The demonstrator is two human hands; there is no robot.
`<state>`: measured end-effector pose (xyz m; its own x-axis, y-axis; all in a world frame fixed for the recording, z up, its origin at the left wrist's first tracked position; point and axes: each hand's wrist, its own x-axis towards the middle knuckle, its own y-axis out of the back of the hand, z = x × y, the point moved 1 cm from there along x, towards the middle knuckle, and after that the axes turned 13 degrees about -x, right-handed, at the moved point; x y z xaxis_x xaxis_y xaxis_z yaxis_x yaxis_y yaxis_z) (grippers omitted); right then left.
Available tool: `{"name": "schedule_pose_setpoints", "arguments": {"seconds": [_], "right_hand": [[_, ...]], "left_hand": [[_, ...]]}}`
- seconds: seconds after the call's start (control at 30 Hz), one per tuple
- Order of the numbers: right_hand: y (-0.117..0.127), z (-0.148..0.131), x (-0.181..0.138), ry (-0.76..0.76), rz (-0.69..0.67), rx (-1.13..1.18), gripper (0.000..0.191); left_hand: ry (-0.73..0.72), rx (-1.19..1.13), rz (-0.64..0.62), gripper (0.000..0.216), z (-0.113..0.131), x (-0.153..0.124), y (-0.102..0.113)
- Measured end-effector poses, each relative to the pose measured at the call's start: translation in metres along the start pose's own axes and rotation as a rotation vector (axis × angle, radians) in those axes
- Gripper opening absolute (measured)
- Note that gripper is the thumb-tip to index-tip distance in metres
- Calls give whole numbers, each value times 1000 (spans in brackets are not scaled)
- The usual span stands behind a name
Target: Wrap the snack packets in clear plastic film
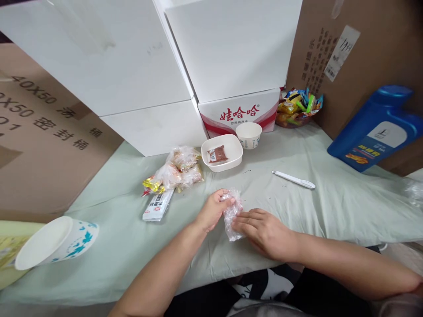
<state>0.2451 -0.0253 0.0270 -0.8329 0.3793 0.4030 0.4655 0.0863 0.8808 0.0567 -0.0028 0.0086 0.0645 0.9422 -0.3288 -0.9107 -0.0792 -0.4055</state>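
A clear bubble-wrap packet (232,215) is between my two hands, above the near part of the green cloth. My left hand (213,209) grips its upper left end, thumb across the top. At its right side my right hand (262,231) presses with fingers together on the plastic; its thumb is hidden. What the wrap encloses, if anything, I cannot make out. Beyond my hands sits a white square bowl (238,159) with a reddish-brown packet (217,154) inside. A white utility knife (293,179) lies to the right, away from my hands.
Several plastic-bagged snacks (180,169) and a white packet (158,206) lie left. A paper cup (249,134) stands behind the bowl; a larger paper tub (79,240) is front left. A blue bottle (373,130) and a candy bowl (297,119) are right. Boxes (238,110) line the back.
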Motion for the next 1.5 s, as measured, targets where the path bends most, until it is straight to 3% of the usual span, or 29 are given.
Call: {"name": "schedule_pose_setpoints", "arguments": {"seconds": [0.07, 0.23, 0.47, 0.6, 0.73, 0.93, 1.0, 1.07, 1.17, 1.27, 1.37, 1.43, 1.5], "right_hand": [[0, 3, 4, -100, -14, 105, 31], [1, 19, 13, -592, 68, 240, 16], [-6, 32, 14, -766, 92, 164, 13], [-14, 36, 11, -771, 132, 271, 23], [-20, 40, 10, -716, 145, 425, 20], [-19, 46, 10, -681, 181, 299, 17], [-14, 39, 11, -559, 276, 132, 15], [-11, 28, 13, -334, 354, -69, 29], [-9, 15, 17, -39, 242, -275, 37], [0, 30, 27, 60, 144, -329, 36], [31, 77, 55, -3, 160, -419, 39], [58, 118, 87, -240, 194, -571, 37], [79, 156, 123, -475, 86, -685, 37]], "left_hand": [[-81, 104, 23, 42, -4, 1, 0], [-135, 175, -89, 39, -8, -4, -6], [-38, 12, -334, 62, -4, -13, -7], [-73, 107, -280, 54, -5, -12, -8], [-95, 109, -209, 38, -4, -10, -7], [-172, 109, -87, 38, 1, -3, -1], [-233, 107, -3, 34, 2, 0, 2], [-244, 63, 61, 34, 1, 2, 4], [-126, -45, 31, 37, 0, 5, 4], [-7, -118, -8, 43, 1, 4, 4], [-59, -127, 30, 47, 7, 2, 6], [-127, -77, 42, 42, 10, 1, 7], [-156, 22, 10, 34, 10, 0, 7]]}}
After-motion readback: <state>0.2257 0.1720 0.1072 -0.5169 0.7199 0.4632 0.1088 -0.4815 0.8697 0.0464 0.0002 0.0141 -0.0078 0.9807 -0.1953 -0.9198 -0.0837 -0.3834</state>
